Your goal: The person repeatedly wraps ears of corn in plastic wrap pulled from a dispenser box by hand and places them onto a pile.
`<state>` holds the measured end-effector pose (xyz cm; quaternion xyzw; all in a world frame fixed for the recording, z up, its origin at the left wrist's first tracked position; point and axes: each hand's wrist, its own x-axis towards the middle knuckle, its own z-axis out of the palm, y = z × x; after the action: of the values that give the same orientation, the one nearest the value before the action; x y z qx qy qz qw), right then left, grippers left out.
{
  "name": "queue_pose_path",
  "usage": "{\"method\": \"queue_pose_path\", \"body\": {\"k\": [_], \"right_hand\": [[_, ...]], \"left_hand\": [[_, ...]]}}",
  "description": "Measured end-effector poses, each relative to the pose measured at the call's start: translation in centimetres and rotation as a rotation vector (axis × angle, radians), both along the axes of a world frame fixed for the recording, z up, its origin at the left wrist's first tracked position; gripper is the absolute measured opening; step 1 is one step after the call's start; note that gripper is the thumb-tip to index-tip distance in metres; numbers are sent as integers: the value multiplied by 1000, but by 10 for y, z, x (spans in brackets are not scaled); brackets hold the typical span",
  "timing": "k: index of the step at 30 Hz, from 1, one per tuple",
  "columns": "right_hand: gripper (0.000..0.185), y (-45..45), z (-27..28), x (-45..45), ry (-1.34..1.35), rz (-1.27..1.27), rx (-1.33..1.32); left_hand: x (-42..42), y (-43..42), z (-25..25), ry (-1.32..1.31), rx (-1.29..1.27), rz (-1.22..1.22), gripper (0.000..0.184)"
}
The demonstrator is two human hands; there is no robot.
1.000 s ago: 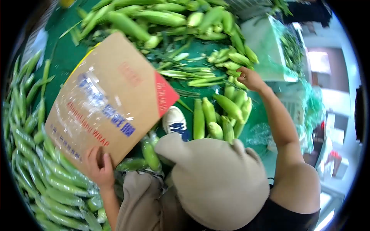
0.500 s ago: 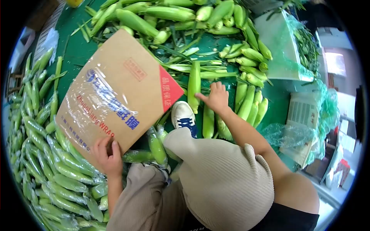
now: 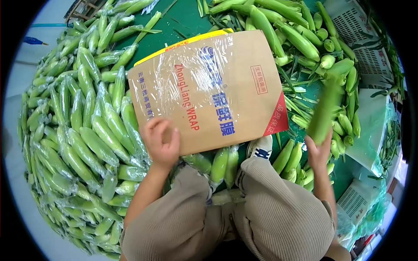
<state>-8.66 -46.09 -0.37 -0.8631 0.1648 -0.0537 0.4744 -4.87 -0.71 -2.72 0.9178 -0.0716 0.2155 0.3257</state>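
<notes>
compared with a moment ago, we see the right hand point(image 3: 318, 152) transformed: its fingers were spread with an ear standing beside the thumb, and now they are closed around the near end of one ear of corn point(image 3: 324, 113). that ear is held up at the right of the cardboard box point(image 3: 244, 56), tilted and blurred, so we take it to be moving. for the work, we judge this means the ear is picked and in hand, though it is not yet on the clear film point(image 3: 191, 82) stretched over the box. our view has also swung, showing more of the wrapped ears point(image 3: 96, 148) on the left.

the left hand point(image 3: 160, 141) rests at the box's near left corner as before, fingers bent and thumb apart, gripping nothing we can make out; whether it pins the film we cannot tell.

beneath everything is a green floor point(image 3: 170, 32), with the tip of a shoe point(image 3: 262, 148) by the box and a few loose ears point(image 3: 285, 156) just beside it. farther off we find a heap of unwrapped corn point(image 3: 300, 41) and scattered leaves point(image 3: 300, 93). along the right edge stand a perforated white crate point(image 3: 359, 41) and a pale bin point(image 3: 363, 145) draped in green plastic point(image 3: 385, 152).
</notes>
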Motion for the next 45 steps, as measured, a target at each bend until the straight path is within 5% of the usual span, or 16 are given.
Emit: {"method": "queue_pose_path", "body": {"k": [2,5,8,12,14,20,22,23,24,26,28,31,33,38,42,45], "right_hand": [[65,55,56,76,-51,498,-272],[65,142,51,170,-354,986,-420],[70,196,25,221,-279,1168,-354],[82,154,14,225,-382,1042,-197],[75,112,12,207,-202,1267,-369],[27,134,-8,172,-355,1298,-415],[12,108,-33,141,-326,731,-19],[9,109,-27,134,-296,361,396],[14,100,-20,140,-390,269,423],[17,109,5,155,-421,351,320],[42,116,18,162,-182,816,-75],[43,145,20,165,-221,996,-597],[41,149,-7,162,-218,947,-655],[31,133,-27,147,-335,411,199],[40,183,26,191,-319,719,-100],[64,212,-5,218,-531,1020,-486]], "left_hand": [[17,1,-5,-228,-99,48,40],[67,7,34,-451,250,-88,62],[107,9,64,-8,494,-263,79],[125,12,43,275,480,-263,81],[128,12,43,309,427,-256,78],[131,8,52,387,407,-288,78],[132,12,55,411,431,-312,79],[132,14,55,423,423,-331,80],[132,17,55,401,423,-335,81],[125,20,52,391,411,-355,82],[125,18,55,410,414,-331,82],[124,15,60,466,428,-317,82],[125,16,57,487,422,-319,82],[128,19,60,461,413,-364,82],[133,15,58,527,354,-434,83],[137,20,52,433,277,-433,86]]}}
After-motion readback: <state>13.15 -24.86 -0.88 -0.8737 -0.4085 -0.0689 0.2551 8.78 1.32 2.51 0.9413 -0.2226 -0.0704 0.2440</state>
